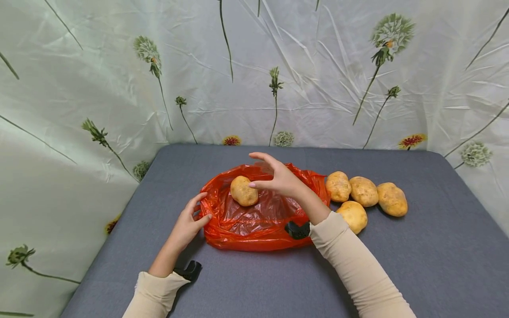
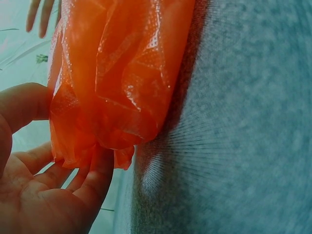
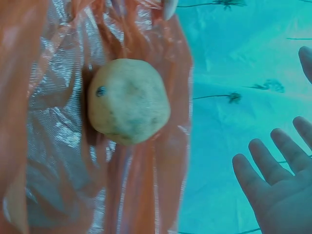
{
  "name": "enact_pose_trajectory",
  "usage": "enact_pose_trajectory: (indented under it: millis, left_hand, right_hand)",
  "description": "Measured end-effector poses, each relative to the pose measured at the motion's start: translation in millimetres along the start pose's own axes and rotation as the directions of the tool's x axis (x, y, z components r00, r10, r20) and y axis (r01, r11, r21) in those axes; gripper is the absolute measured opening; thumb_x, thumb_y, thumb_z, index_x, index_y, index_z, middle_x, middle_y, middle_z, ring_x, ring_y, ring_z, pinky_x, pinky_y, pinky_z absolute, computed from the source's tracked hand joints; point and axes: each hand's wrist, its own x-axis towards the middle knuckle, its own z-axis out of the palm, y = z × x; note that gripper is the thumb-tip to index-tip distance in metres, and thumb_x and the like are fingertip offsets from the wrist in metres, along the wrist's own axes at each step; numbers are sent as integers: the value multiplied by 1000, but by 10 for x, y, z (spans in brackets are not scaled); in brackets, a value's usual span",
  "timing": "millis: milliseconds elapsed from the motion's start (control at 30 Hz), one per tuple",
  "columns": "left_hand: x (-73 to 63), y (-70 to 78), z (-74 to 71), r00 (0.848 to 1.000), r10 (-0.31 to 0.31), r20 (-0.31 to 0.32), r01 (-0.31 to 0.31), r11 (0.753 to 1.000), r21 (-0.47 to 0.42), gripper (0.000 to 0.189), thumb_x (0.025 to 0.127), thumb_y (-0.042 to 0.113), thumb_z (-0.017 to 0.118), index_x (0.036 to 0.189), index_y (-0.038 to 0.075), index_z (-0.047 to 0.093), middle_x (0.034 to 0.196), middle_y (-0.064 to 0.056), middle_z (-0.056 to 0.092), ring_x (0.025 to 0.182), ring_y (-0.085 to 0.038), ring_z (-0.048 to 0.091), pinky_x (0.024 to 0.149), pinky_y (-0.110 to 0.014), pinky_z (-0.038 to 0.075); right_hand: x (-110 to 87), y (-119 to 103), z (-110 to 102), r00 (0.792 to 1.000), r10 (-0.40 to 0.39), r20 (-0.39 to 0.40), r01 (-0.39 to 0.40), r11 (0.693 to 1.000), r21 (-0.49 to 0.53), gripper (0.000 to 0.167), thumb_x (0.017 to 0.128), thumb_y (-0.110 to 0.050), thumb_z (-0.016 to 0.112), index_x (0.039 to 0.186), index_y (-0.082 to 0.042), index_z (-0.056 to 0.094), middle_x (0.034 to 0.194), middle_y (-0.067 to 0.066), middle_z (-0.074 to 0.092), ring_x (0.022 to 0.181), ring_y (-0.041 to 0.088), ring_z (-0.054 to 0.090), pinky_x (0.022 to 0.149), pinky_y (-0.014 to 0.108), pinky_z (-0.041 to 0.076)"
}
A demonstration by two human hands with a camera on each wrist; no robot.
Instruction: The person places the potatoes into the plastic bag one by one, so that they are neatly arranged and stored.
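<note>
Above the red bag (image 1: 254, 244), the right hand (image 1: 279, 177) spreads free, the left hand (image 1: 188, 221) gripping the bag's edge.

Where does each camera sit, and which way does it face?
Head: on the head, facing forward and down at a translucent red plastic bag on grey fabric; left hand, right hand and cream sleeves show.
Left wrist: on that wrist, facing the bag's side; left hand shows, right hand's fingers at upper left.
Right wrist: on that wrist, facing a rounded tan potato in the bag; right hand at lower right, a fingertip at top.
Shared by head and right wrist: that potato.
</note>
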Motion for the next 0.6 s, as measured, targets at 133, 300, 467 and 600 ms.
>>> enact_pose_trajectory:
  millis: [133,300,467,600]
  left_hand:
    - [3,1,1,1000,-1,1,1,1000,13,60,83,1,61,136,4,31,134,-19,32,115,-33,40,86,-43,39]
    - [12,-7,2,1000,0,-5,0,1000,22,59,83,0,61,135,4,33,132,-19,33,114,-33,41,87,-47,38]
    - [6,11,6,1000,1,-9,-1,1000,13,59,82,-1,61,135,2,33,133,-20,33,114,-35,41,88,-49,37]
    - [-1,10,3,1000,1,-10,0,1000,13,59,82,0,61,135,1,33,134,-21,32,114,-36,40,88,-49,36]
  right_hand:
    - [-83,-60,-57,998,-54,-25,54,998,-12,69,79,-6,68,137,-6,32,140,12,32,126,30,32,99,44,27]
    - [-206,-102,-151,992,-117,-56,115,993,-36,69,78,-2,68,136,-2,32,139,15,32,125,32,32,98,45,27]
    - [-364,-116,-250,986,-142,-91,137,989,-62,70,77,1,68,136,-1,31,138,16,33,124,33,33,97,47,28]
    - [-515,-90,-321,985,-122,-119,111,989,-95,71,76,1,69,136,-2,31,138,15,34,123,33,35,98,46,28]
